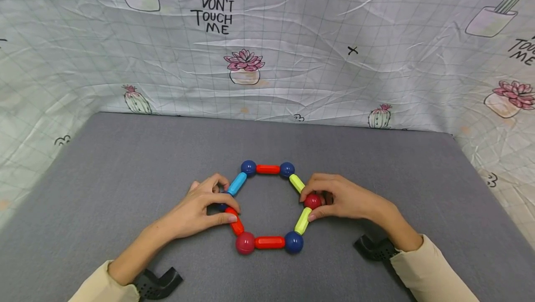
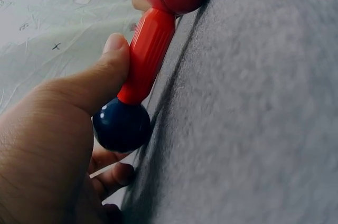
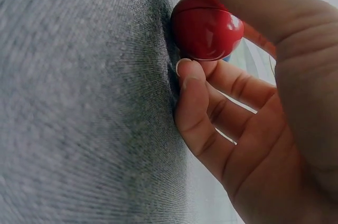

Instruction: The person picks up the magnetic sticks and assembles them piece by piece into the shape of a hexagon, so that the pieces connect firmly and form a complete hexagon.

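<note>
A closed six-sided ring of coloured building rods and balls lies flat on the grey table. At its left corner my left hand [image 1: 198, 208] grips the ring, with the thumb on a red rod [image 2: 148, 57] and the fingers around a blue ball [image 2: 122, 124]. A light blue rod [image 1: 237, 184] runs up from that corner. On the opposite side my right hand [image 1: 351, 198] holds the corner at a red ball [image 1: 312, 201], finger and thumb by the lime rods [image 1: 303, 220]. Another red ball [image 1: 245, 243] sits at the lower left corner.
The grey tabletop [image 1: 125, 167] stretches around the ring. Behind it hangs a wrinkled printed cloth [image 1: 301, 23] with cactus drawings, reaching down to the table's far edge. Black wrist mounts [image 1: 156, 283] sit under both forearms, close to the table.
</note>
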